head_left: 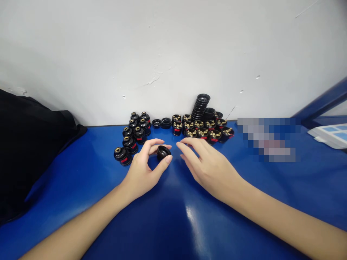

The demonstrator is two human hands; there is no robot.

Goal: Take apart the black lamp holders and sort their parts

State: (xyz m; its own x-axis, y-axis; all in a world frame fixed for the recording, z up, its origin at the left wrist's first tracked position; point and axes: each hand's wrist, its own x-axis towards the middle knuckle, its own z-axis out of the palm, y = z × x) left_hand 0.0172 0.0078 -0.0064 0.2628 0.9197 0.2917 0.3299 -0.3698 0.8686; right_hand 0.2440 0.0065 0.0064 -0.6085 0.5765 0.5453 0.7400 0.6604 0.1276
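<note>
My left hand (pixel 148 166) grips a round black plastic cap (pixel 164 153) between thumb and fingers, its hollow side tilted up. Just right of it, my right hand (pixel 203 159) hangs over the table with fingers bent and apart, and I see nothing in it. Beyond the right hand stand several black lamp-holder-like bodies (pixel 202 133) with brass contacts and red marks. On the left, several domed black assemblies (pixel 129 143) with brass-ringed tops and red marks stand in loose rows.
A tall stack of black rings or caps (pixel 201 106) leans behind the bodies. Two loose black caps (pixel 166 122) lie by the wall (pixel 173 54). Black cloth (pixel 35 144) covers the left of the blue table (pixel 151 224). A white-and-blue box (pixel 330 135) and a blue frame (pixel 320 101) are at right.
</note>
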